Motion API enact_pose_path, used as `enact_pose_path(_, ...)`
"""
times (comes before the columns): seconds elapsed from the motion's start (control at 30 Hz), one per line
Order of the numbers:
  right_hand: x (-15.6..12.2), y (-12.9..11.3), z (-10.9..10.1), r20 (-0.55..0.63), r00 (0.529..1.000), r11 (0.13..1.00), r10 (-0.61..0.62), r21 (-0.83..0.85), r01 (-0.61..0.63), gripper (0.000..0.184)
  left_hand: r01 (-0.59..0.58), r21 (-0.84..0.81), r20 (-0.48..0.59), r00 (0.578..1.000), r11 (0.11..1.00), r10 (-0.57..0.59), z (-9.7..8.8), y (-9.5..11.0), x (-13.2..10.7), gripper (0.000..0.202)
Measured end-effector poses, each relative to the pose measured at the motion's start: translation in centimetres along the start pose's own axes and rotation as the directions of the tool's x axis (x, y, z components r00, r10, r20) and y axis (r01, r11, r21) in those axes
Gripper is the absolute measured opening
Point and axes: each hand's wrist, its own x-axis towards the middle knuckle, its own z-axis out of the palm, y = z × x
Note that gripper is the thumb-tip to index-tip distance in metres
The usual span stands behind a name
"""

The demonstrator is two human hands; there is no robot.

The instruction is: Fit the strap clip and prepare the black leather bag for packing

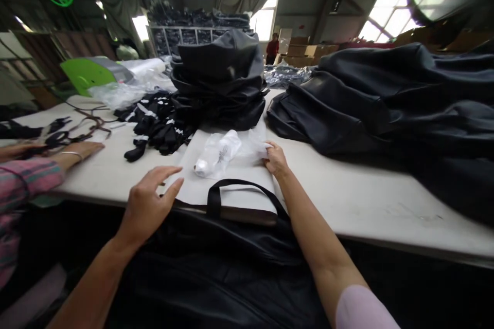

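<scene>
Plastic film, crumpled and translucent white, lies lengthwise leftward from your right hand, the nearer, fingers pinching its edge on the pale flat worktop; its print looks too blurred to read. Your left hand hangs empty, fingers parted, left of the looped black handle.

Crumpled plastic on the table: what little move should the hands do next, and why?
Maybe the left hand could reach over and take the crumpled plastic by its loose side, because the right hand pinches one edge while the left is open, seemingly empty.
</scene>
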Motion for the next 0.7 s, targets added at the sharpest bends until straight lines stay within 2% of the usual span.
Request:
enact_pose_path(0.07, -0.7, -0.5, 0.4, -0.023, 0.999, 0.999, -0.025, 0.024, 0.026, 0.013, 0.049, -0.084, 0.015, 0.999, 0.995, -0.048, -1.1, 0.3, -4.1, 0.026)
enact_pose_path(0.13, -2.0, -1.6, 1.1, -0.019, 0.999, 0.997, -0.044, 0.056, 0.045, 0.013, 0.173, -0.157, 0.169, 0.975, 0.972, -0.146, -1.2, 0.1, -8.4, 0.026)
enact_pose_path(0.17, -2.9, -2.4, 1.7, 0.0, 0.999, 0.996, -0.047, 0.072, 0.047, 0.014, 0.256, -0.162, 0.293, 0.935, 0.953, -0.201, -1.1, -0.2, -10.5, 0.028)
enact_pose_path(0.2, -4.0, -3.3, 2.3, 0.046, 0.998, 0.995, -0.053, 0.09, 0.049, 0.018, 0.338, -0.141, 0.424, 0.87, 0.931, -0.251, -0.8, -0.5, -12.5, 0.033)
enact_pose_path(0.27, -7.1, -5.0, 3.7, 0.213, 0.973, 0.991, -0.09, 0.119, 0.065, 0.03, 0.446, -0.061, 0.635, 0.707, 0.893, -0.31, -0.2, -0.9, -15.9, 0.06)
enact_pose_path(0.3, -8.9, -5.8, 4.4, 0.321, 0.94, 0.989, -0.117, 0.123, 0.081, 0.038, 0.461, -0.026, 0.7, 0.642, 0.887, -0.314, 0.0, -1.1, -17.2, 0.071)
enact_pose_path(0.33, -10.9, -6.5, 4.9, 0.42, 0.898, 0.99, -0.132, 0.105, 0.096, 0.044, 0.457, 0.001, 0.741, 0.597, 0.889, -0.308, 0.2, -1.2, -18.3, 0.074)
enact_pose_path(0.37, -13.0, -7.0, 5.4, 0.501, 0.857, 0.993, -0.12, 0.058, 0.105, 0.045, 0.441, 0.019, 0.762, 0.574, 0.897, -0.298, 0.2, -1.2, -19.1, 0.071)
enact_pose_path(0.43, -17.0, -7.4, 5.9, 0.629, 0.777, 0.986, -0.016, -0.119, 0.117, 0.033, 0.388, 0.035, 0.775, 0.571, 0.921, -0.27, 0.2, -1.3, -20.2, 0.062)
enact_pose_path(0.5, -20.4, -6.9, 5.6, 0.731, 0.67, 0.925, 0.13, -0.333, 0.184, 0.01, 0.328, 0.031, 0.791, 0.57, 0.944, -0.224, 0.0, -1.4, -20.8, 0.066)
enact_pose_path(0.53, -21.9, -6.3, 5.3, 0.772, 0.606, 0.872, 0.192, -0.418, 0.256, 0.008, 0.295, 0.017, 0.8, 0.569, 0.955, -0.19, -0.1, -1.6, -21.0, 0.07)
enact_pose_path(0.57, -23.1, -5.5, 4.8, 0.803, 0.547, 0.808, 0.236, -0.475, 0.349, 0.015, 0.26, 0.0, 0.808, 0.569, 0.966, -0.153, -0.3, -1.8, -21.3, 0.072)
enact_pose_path(0.6, -24.1, -4.6, 4.3, 0.823, 0.505, 0.735, 0.261, -0.508, 0.448, 0.02, 0.229, -0.021, 0.818, 0.564, 0.973, -0.115, -0.4, -1.9, -21.5, 0.072)
enact_pose_path(0.63, -24.9, -3.6, 3.7, 0.835, 0.483, 0.663, 0.265, -0.521, 0.538, 0.024, 0.206, -0.04, 0.825, 0.559, 0.978, -0.083, -0.5, -2.1, -21.8, 0.071)
enact_pose_path(0.7, -25.9, -1.3, 2.6, 0.833, 0.5, 0.538, 0.237, -0.541, 0.646, 0.029, 0.185, -0.073, 0.821, 0.569, 0.98, -0.047, -0.6, -2.1, -22.1, 0.07)
